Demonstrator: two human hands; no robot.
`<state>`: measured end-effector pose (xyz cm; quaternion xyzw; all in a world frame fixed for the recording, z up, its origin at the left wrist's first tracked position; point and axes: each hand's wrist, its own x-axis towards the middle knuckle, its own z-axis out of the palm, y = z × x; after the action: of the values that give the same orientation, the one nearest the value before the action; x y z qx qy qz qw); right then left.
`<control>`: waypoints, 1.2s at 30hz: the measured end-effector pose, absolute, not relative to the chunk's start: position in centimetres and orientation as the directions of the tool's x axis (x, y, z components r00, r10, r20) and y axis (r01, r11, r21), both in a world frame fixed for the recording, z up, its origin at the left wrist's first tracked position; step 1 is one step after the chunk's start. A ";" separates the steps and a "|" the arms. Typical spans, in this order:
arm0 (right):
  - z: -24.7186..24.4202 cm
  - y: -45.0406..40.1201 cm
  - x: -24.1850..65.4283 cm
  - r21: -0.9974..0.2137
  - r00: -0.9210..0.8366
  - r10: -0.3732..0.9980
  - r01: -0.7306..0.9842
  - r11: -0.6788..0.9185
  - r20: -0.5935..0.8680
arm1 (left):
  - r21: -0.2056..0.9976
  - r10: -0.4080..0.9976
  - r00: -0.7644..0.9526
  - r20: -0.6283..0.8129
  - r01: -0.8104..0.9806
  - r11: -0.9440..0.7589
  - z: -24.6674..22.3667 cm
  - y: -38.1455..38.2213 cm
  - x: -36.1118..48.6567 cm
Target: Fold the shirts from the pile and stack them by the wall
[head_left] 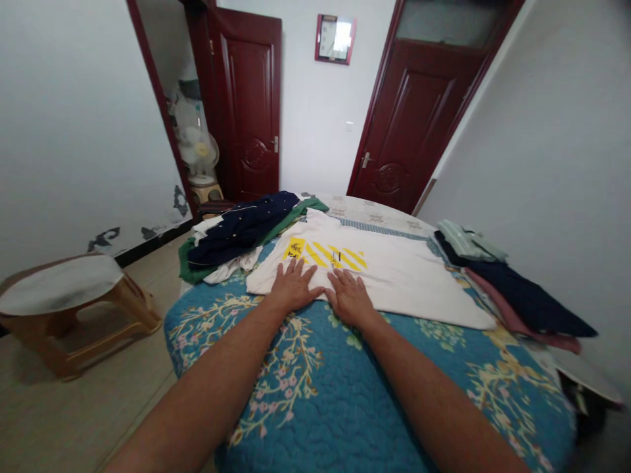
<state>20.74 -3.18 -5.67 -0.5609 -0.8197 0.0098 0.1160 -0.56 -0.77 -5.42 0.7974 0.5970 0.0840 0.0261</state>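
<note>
A white T-shirt [409, 276] with a yellow striped print lies spread across the table, folded lengthwise into a long flat shape. My left hand [294, 287] rests flat on its near edge, fingers stretched out over the print. Beside it, my right hand [351, 297] also presses flat on the shirt, its fingers apart. The two thumbs almost meet between them. Neither hand grips the cloth. Under the shirt is a blue quilted cover [345, 387] with a floral pattern.
Loose dark blue and green clothes [241, 226] lie heaped at the table's left. Folded clothes [513, 289] are stacked at the right edge. A plastic stool [64, 286] stands on the floor to the left. Two dark red doors [251, 98] and a fan [200, 150] are behind.
</note>
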 end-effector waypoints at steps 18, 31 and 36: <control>-4.7 -2.9 26.3 -0.267 -0.146 0.988 0.951 0.155 0.054 | 0.104 0.974 0.203 0.098 0.972 -0.212 -5.0 -0.1 -0.1; -6.0 -4.4 47.0 -0.136 0.298 0.947 0.950 -0.281 0.122 | 0.090 0.978 0.199 0.059 0.975 -0.204 -4.9 0.6 -0.2; -6.5 -6.0 52.6 -0.165 0.455 0.842 0.891 -0.424 0.289 | 0.113 0.968 0.227 0.109 0.964 -0.239 -4.1 0.4 -1.1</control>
<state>52.56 -5.98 -6.48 -0.8399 -0.5159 -0.0813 0.1481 -1.05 0.41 -4.12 0.7833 0.6167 0.0777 0.0107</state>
